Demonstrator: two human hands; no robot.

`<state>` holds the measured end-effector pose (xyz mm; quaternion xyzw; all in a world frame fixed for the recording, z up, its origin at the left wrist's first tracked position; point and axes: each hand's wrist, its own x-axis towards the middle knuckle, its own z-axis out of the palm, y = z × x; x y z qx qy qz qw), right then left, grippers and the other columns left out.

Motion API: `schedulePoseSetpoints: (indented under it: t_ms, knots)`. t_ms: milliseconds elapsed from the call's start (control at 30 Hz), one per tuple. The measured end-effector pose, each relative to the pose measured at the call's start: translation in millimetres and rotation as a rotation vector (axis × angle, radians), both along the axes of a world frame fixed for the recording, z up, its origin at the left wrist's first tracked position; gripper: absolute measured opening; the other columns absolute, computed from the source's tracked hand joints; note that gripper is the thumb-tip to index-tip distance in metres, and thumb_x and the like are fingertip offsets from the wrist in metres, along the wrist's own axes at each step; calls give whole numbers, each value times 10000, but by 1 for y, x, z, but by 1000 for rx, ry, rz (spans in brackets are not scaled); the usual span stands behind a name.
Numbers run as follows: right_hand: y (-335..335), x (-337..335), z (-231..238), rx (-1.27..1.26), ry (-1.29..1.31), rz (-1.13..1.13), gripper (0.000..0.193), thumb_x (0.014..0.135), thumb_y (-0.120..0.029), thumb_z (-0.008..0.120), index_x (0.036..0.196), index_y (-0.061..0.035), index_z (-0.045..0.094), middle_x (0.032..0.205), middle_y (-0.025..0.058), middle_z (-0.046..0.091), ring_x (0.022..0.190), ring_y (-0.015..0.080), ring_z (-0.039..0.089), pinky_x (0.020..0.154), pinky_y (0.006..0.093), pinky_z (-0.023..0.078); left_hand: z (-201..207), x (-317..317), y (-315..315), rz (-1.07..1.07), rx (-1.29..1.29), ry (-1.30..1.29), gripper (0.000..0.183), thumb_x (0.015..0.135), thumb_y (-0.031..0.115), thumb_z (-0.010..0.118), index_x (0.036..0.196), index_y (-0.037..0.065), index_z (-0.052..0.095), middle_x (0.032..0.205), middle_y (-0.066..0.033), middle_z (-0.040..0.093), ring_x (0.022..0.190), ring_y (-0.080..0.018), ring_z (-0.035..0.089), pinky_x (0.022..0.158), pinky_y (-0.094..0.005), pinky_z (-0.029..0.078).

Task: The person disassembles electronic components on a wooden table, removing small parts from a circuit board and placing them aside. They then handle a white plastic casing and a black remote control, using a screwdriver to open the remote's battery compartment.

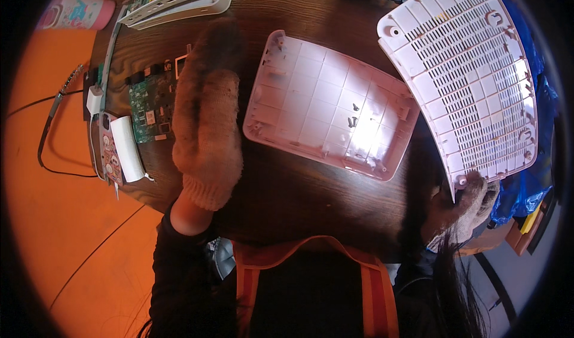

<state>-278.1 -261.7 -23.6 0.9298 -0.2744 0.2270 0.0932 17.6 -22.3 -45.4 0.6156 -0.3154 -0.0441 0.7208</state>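
Both hands wear knitted work gloves with dark stains. My left hand (206,116) reaches forward over the table with its fingers stretched out and nothing visible in them. Just left of it lies a green circuit board (146,107), partly covered by the glove. My right hand (463,209) grips the near corner of a white slotted plastic cover (478,81), which is held up and tilted at the right. Between my hands rests a shallow white plastic casing tray (299,99), its inside facing up. Several small dark screws (353,121) lie in it.
A casing with a circuit board inside (179,3) stands at the far left. Along the left edge are a white roll-shaped object (127,149), a patterned phone (110,152), cables and a pink container (81,12). Blue plastic bags (523,200) sit at the right.
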Motion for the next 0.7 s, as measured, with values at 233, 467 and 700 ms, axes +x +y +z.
schedulePoseSetpoints:
  t_ms: [233, 467, 700]
  knots:
    - [-4, -3, -1, -5, 5, 40, 606, 889, -140, 712, 1448, -57, 493, 1334, 238, 606, 1223, 408, 610, 974, 503, 524, 11, -6, 1, -46, -9, -47, 449, 1053, 30, 403, 1491, -69, 411, 1517, -199, 476, 1397, -284, 470, 1193, -392, 348]
    - [0, -5, -10, 619, -339, -214, 641, 892, -164, 729, 1471, -68, 469, 1380, 208, 570, 1262, 366, 589, 1026, 478, 504, 6, -6, 3, -39, 24, 34, 459, 1056, 8, 398, 1509, -60, 384, 1559, -193, 427, 1408, -299, 459, 1199, -402, 346]
    - [19, 34, 11, 1298, -714, -364, 456, 901, -172, 719, 1266, 51, 558, 1083, 157, 682, 983, 216, 676, 833, 338, 569, 3, -7, 8, -76, -5, -31, 464, 1049, 6, 412, 1509, -52, 387, 1571, -193, 404, 1404, -296, 466, 1185, -397, 376]
